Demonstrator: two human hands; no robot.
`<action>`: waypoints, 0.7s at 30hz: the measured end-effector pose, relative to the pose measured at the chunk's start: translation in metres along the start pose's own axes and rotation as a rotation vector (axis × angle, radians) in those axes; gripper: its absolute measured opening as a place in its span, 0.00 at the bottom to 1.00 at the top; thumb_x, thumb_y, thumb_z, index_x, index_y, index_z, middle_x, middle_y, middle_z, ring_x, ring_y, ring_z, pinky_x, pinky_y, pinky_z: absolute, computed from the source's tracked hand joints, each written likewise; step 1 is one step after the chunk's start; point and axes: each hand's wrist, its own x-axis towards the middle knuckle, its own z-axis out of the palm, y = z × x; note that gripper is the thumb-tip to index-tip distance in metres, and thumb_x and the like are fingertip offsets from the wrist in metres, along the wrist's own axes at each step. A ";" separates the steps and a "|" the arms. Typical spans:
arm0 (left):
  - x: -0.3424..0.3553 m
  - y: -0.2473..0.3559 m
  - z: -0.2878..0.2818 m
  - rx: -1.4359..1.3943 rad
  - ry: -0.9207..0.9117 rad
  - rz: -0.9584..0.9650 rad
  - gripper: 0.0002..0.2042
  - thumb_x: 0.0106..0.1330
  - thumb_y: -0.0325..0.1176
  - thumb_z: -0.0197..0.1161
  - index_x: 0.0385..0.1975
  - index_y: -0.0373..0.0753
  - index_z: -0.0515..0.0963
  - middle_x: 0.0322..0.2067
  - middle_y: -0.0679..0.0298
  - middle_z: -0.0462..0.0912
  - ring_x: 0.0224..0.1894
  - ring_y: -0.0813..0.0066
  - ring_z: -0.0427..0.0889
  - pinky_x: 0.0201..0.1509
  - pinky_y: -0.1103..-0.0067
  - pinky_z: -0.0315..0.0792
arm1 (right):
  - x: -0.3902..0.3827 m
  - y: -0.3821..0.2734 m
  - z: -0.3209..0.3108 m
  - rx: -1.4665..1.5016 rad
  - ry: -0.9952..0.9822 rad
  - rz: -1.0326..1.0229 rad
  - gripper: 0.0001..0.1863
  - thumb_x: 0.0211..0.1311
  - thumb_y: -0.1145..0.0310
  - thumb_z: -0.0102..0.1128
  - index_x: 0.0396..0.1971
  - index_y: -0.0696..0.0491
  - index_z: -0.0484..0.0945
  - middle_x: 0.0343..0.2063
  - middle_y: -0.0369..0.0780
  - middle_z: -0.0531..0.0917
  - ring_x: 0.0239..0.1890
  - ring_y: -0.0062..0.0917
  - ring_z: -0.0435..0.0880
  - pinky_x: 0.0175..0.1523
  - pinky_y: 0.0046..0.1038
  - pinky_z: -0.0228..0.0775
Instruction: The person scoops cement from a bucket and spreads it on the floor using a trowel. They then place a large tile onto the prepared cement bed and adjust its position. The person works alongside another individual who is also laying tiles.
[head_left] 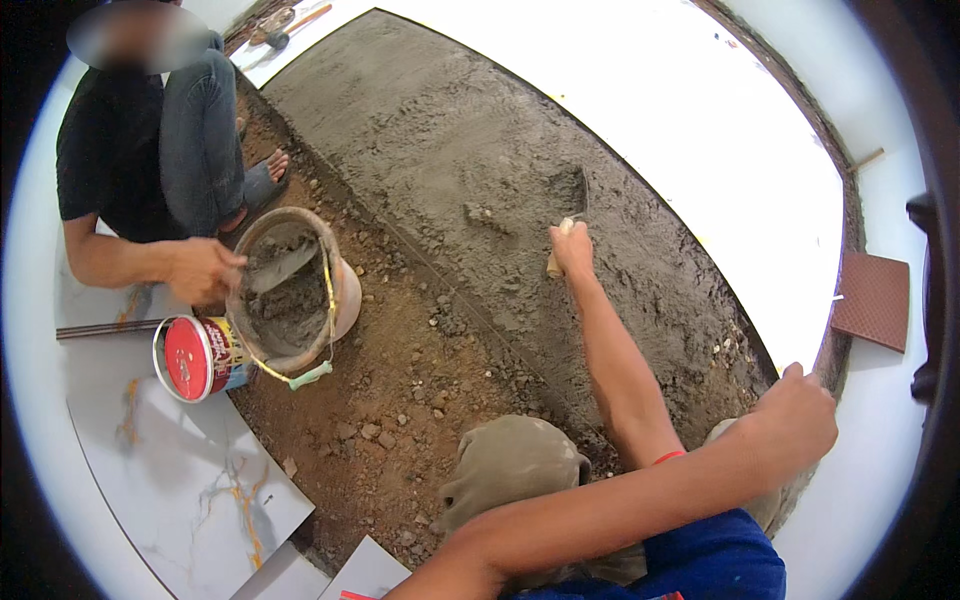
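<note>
My right hand [572, 248] is wrapped round the pale handle of a trowel [568, 190], whose blade rests on wet grey mortar [430, 130]. Crossing over my right arm, my left forearm reaches to the right. My left hand [795, 412] is curled closed beside the mortar's right end; whatever it holds, if anything, is hidden. At the left, another person's hand [205, 270], slightly blurred, is at a bucket [345, 300] of mortar, where a trowel blade [285, 270] lies over the mix. The bucket has a yellow handle with a green grip.
A red-lidded tub [188, 358] lies tipped beside the bucket. White marbled tiles [160, 450] are at lower left, with stony soil [390, 390] between them and the mortar. A brown tile [872, 300] leans at the right wall. A wooden-handled hammer [285, 35] lies at the back left.
</note>
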 end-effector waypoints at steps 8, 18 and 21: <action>-0.001 0.004 0.000 0.070 -0.030 0.000 0.09 0.62 0.34 0.65 0.38 0.40 0.88 0.40 0.60 0.86 0.47 0.65 0.82 0.55 0.67 0.70 | -0.090 -0.001 -0.005 -0.325 -0.574 -0.407 0.25 0.62 0.54 0.62 0.47 0.58 0.67 0.36 0.60 0.82 0.41 0.56 0.83 0.48 0.51 0.73; -0.003 0.001 -0.008 0.136 -0.071 -0.050 0.09 0.65 0.35 0.66 0.41 0.46 0.89 0.40 0.68 0.88 0.45 0.67 0.84 0.47 0.70 0.68 | -0.106 0.012 -0.075 -0.141 -0.538 -0.390 0.25 0.63 0.54 0.62 0.50 0.58 0.73 0.37 0.53 0.86 0.41 0.47 0.87 0.46 0.45 0.77; -0.004 0.001 -0.018 0.110 -0.078 -0.047 0.09 0.65 0.35 0.65 0.41 0.46 0.89 0.40 0.67 0.88 0.46 0.67 0.83 0.47 0.69 0.68 | -0.064 0.016 -0.090 -0.017 -0.536 -0.312 0.26 0.66 0.50 0.59 0.47 0.61 0.76 0.33 0.48 0.86 0.39 0.38 0.86 0.47 0.41 0.76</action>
